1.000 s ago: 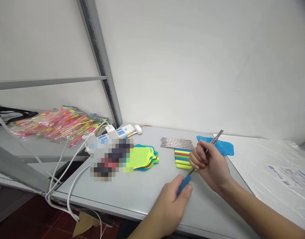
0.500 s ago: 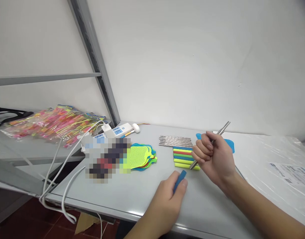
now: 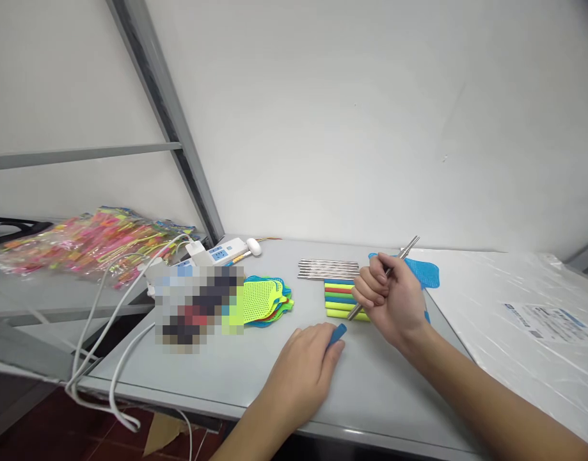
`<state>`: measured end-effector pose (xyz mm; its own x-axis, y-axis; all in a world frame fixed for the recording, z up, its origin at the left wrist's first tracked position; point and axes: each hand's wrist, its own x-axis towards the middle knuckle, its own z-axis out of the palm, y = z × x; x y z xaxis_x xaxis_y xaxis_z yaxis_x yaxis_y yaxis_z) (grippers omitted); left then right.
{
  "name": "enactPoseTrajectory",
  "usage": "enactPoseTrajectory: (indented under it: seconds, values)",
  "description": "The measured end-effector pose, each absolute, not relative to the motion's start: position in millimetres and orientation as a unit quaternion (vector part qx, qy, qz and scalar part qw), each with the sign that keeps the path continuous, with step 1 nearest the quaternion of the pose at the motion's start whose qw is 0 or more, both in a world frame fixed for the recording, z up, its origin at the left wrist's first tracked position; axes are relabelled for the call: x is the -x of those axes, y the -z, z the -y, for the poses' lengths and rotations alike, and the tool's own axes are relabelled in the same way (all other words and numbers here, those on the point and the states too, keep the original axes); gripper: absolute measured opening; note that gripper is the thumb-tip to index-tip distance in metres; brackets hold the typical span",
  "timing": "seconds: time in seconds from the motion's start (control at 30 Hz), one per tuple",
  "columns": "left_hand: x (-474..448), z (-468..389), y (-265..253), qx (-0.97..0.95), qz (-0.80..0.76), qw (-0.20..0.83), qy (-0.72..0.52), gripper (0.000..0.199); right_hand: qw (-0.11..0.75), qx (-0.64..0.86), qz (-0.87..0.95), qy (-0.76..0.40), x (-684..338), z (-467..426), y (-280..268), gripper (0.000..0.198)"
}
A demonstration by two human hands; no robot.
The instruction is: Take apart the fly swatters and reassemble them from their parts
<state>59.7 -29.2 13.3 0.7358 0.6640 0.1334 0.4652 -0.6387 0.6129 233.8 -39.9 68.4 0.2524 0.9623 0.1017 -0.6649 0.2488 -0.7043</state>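
My left hand [image 3: 301, 368] is closed round a blue plastic tube [image 3: 338, 333], whose end sticks out past the thumb and forefinger. In a fist, my right hand [image 3: 392, 298] grips a slanted metal telescopic rod [image 3: 409, 246]. The rod's lower end points down toward the blue tube, with a small gap between them. Beyond my right hand lie a row of coloured tubes [image 3: 339, 298] and a row of metal rods [image 3: 327, 269]. A blue perforated fly swatter head [image 3: 424, 272] lies partly hidden behind that hand.
A pile of fly swatter heads [image 3: 262, 301] lies left of the tubes, by a blurred patch. White power strips [image 3: 226, 251] and cables [image 3: 116, 378] run along the table's left side. Bagged colourful items [image 3: 106, 240] fill the shelf. Plastic-wrapped white board [image 3: 495, 282] covers the right.
The view has shifted slightly. The rod's lower end and the blue tube are nearer each other, and my left fingers cover more of the tube.
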Motion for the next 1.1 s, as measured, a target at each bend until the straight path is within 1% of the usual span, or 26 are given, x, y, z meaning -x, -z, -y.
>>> enactPoseTrajectory:
  seconds: [0.17, 0.47, 0.53, 0.63, 0.67, 0.73, 0.8, 0.87, 0.93, 1.03, 1.1]
  values:
    - [-62.2, 31.7, -12.4, -0.873, -0.336, 0.308, -0.174, 0.026, 0.737, 0.259, 0.273, -0.562, -227.2, 43.3, -68.5, 0.038]
    - [-66.6, 38.2, -15.9, -0.819, -0.325, 0.424, -0.209, 0.029, 0.739, 0.26, 0.257, -0.566, -227.6, 45.1, -66.4, 0.037]
    - [-69.4, 41.2, -16.4, -0.803, -0.325, 0.446, -0.225, 0.03, 0.724, 0.256, 0.258, -0.586, -220.7, 47.4, -61.8, 0.037]
    - [-71.5, 44.2, -19.9, -0.781, -0.324, 0.471, -0.252, 0.033, 0.677, 0.27, 0.3, -0.616, -208.5, 52.2, -55.2, 0.039]
    - [-70.9, 44.3, -22.0, -0.776, -0.325, 0.477, -0.256, 0.034, 0.659, 0.28, 0.325, -0.618, -206.1, 53.6, -55.0, 0.037]
    - [-67.6, 43.0, -26.9, -0.77, -0.33, 0.482, -0.256, 0.035, 0.641, 0.293, 0.367, -0.608, -206.3, 55.7, -59.6, 0.027]
    - [-62.9, 40.6, -31.1, -0.77, -0.337, 0.479, -0.251, 0.034, 0.657, 0.291, 0.371, -0.589, -212.4, 56.3, -70.1, 0.02]
    - [-58.8, 38.7, -33.3, -0.774, -0.341, 0.472, -0.248, 0.034, 0.692, 0.284, 0.336, -0.572, -220.9, 55.5, -82.6, 0.02]
    - [-57.1, 38.2, -33.3, -0.781, -0.343, 0.461, -0.246, 0.034, 0.714, 0.287, 0.29, -0.569, -227.1, 53.5, -92.3, 0.024]
    - [-58.1, 40.5, -32.0, -0.794, -0.337, 0.448, -0.234, 0.034, 0.725, 0.303, 0.234, -0.573, -226.8, 50.6, -98.6, 0.043]
    - [-58.9, 43.1, -32.6, -0.803, -0.33, 0.441, -0.227, 0.033, 0.736, 0.316, 0.209, -0.562, -220.8, 50.4, -100.1, 0.049]
